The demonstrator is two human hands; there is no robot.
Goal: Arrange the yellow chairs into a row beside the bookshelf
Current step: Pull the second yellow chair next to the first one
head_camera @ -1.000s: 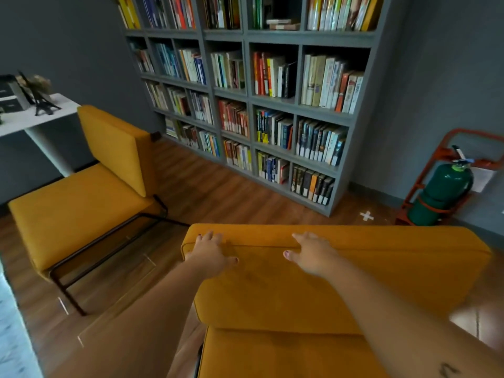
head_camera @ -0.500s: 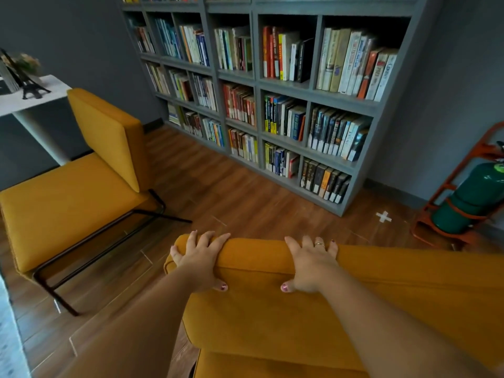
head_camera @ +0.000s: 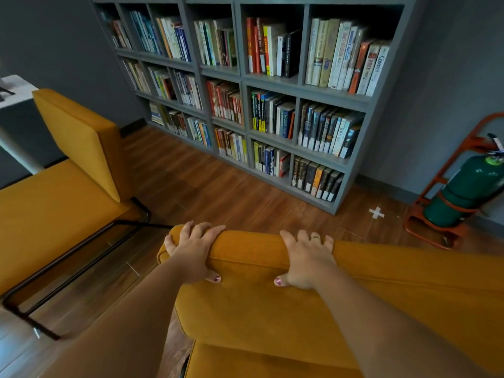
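A yellow chair is right in front of me, its padded backrest facing me. My left hand wraps over the backrest's top edge near its left corner. My right hand grips the same edge further right, a ring on one finger. A second yellow chair with a black metal frame stands to the left, its back toward the grey bookshelf, which is full of books along the far wall.
A green fire extinguisher in an orange stand leans at the right wall. A white tape cross marks the wooden floor near the shelf's right end. A white table stands behind the left chair.
Both hands went from resting flat on the backrest to curling over its top edge. The view has moved closer to the bookshelf and the left chair.
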